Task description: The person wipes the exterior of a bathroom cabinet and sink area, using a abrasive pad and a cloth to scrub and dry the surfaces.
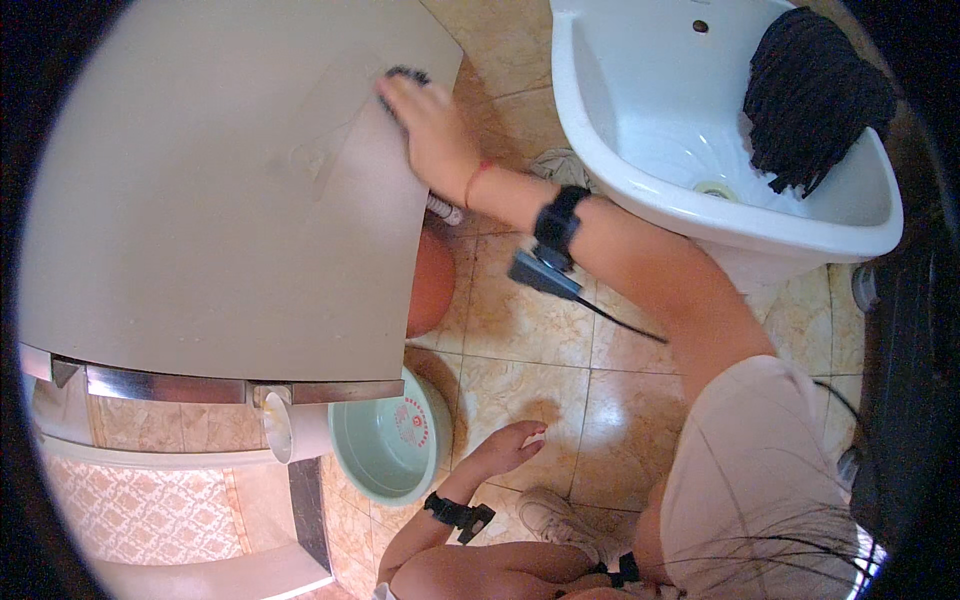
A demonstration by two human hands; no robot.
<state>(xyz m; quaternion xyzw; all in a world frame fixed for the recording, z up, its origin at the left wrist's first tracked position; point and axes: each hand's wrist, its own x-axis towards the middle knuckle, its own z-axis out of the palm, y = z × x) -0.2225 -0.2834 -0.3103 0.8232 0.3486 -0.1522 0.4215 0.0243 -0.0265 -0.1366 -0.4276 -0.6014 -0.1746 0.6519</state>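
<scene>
Head view: my right hand grasps dark pad, fingers pressing it on beige panel near upper right corner. Pad mostly hidden under fingers. My left hand loosely curled over tile floor, off panel; can't tell if it grips anything. Green basin nearest it, just to its left. White sink at upper right, black mop draped over its right side. Orange tub partly under panel edge.
</scene>
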